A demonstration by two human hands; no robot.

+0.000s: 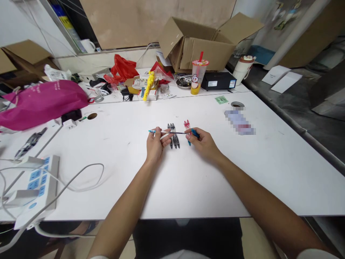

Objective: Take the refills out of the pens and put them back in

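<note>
My left hand (155, 144) pinches the blue-tipped end of a thin pen part (169, 132), which lies level across the gap between both hands. At its dark end, the fingertips of my right hand (201, 141) are closed on it; a blue pen piece (195, 133) is also held in that hand. Several black pens (175, 141) lie on the white table between the hands, partly covered by my left fingers. Red pens (187, 124) and a blue pen tip (189, 143) show beside my right fingers.
A power strip (44, 180) with looping cables lies at the left, near a pink bag (45, 102) and more pens (31, 143). Along the back stand a drink cup (198, 76), a black box (219, 81) and an open carton (205, 50). A blurred packet (239, 122) lies at right.
</note>
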